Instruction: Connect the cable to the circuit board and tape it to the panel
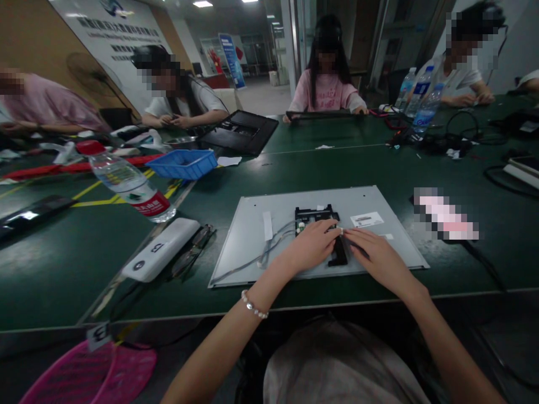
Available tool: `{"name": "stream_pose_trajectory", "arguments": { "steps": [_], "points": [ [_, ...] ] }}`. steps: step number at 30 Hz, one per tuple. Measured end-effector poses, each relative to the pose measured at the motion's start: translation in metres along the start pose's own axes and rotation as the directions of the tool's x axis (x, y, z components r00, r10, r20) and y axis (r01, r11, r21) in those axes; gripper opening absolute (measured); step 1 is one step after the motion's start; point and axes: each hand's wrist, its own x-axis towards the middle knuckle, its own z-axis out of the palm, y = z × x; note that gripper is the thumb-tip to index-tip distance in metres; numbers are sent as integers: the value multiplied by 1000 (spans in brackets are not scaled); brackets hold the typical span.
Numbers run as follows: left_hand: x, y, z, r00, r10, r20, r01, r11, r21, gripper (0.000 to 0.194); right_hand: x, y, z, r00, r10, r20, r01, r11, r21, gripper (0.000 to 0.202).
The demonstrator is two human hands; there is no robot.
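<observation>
A flat grey metal panel [248, 224] lies on the green table in front of me. On it rests a black plastic frame [339, 257] carrying a small circuit board, with thin grey cables [257, 259] running off to the left. My left hand [314, 242] is closed over the frame, its fingertips on the upper right part. My right hand [377, 253] meets it there from the right, thumb and fingers pressed together near a tiny white piece at the fingertips. What the right hand pinches is partly hidden. A white label [367, 219] is stuck on the panel.
Left of the panel lie a white power bank [162, 249], glasses [194, 251] and a tilted water bottle [130, 182]. Behind them sits a blue tray [185, 164]. A blurred phone [446, 216] lies to the right. Several people sit around the table [303, 168]. A pink basket [88, 373] stands below.
</observation>
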Motion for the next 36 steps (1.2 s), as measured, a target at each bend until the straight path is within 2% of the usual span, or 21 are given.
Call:
{"name": "stream_pose_trajectory", "arguments": {
  "steps": [10, 20, 26, 29, 32, 34, 36],
  "points": [
    [5, -3, 4, 997, 69, -15, -70, 997, -17, 35, 5, -7, 3, 999, 21, 41, -18, 997, -72, 41],
    [1, -2, 5, 998, 62, -4, -62, 998, 1, 36, -1, -4, 6, 999, 49, 13, -49, 998, -29, 40],
    [-2, 1, -5, 995, 32, -90, -38, 997, -62, 40, -4, -6, 4, 998, 52, -19, -51, 998, 20, 40],
    [-5, -7, -22, 981, -41, -189, 20, 994, -111, 40, -5, -7, 2, 997, 67, -45, -64, 996, 60, 40],
    [-13, -27, -40, 947, -163, -276, 134, 983, -122, 38, -6, -7, 0, 994, 73, -86, -64, 993, 99, 39],
    [-24, -48, -47, 898, -306, -316, 284, 952, -115, 40, -7, -7, 0, 991, 71, -117, -57, 991, 118, 38],
    [-38, -71, -48, 846, -438, -303, 420, 899, -126, 43, -8, -7, -1, 986, 68, -153, -48, 991, 128, 37]
  ]
}}
